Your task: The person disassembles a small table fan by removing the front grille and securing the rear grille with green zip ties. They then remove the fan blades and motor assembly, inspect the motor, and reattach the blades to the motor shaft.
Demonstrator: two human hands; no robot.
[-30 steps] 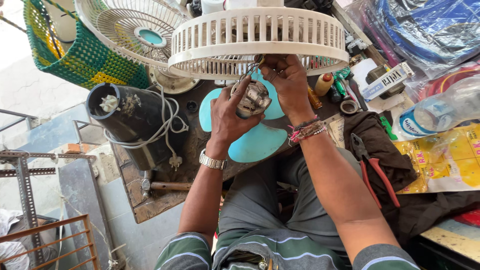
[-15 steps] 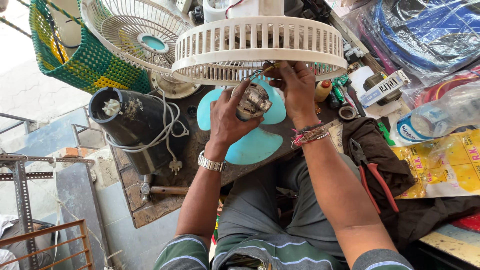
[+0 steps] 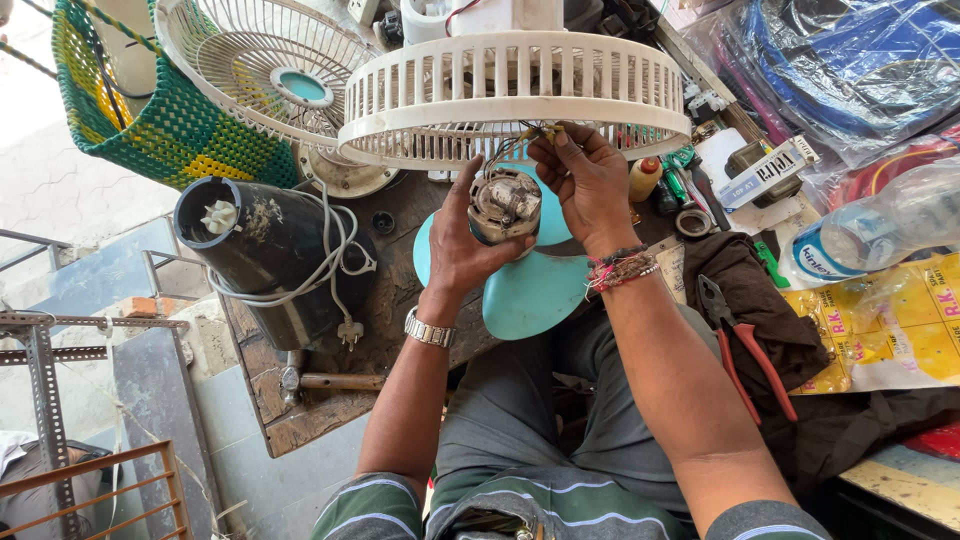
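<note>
My left hand (image 3: 468, 245) grips a small round fan motor (image 3: 506, 204) with copper windings, held just under a white slatted fan guard (image 3: 510, 92). My right hand (image 3: 588, 180) is beside the motor, fingertips pinching thin wires (image 3: 522, 134) that run from the motor up toward the guard. A turquoise fan blade (image 3: 535, 290) lies on the wooden bench under both hands. A metal watch sits on my left wrist, and thread bands circle my right wrist.
A black pump with a white cord and plug (image 3: 272, 262) lies at left, a hammer (image 3: 330, 381) below it. A wire fan grille (image 3: 268, 62) leans on a green woven basket (image 3: 150, 110). Red-handled pliers (image 3: 745, 350) rest on dark cloth at right, beside a plastic bottle (image 3: 880, 225).
The view has shifted slightly. My right fingers moved up from the motor's side to the wires near the guard. My left hand keeps its hold on the motor.
</note>
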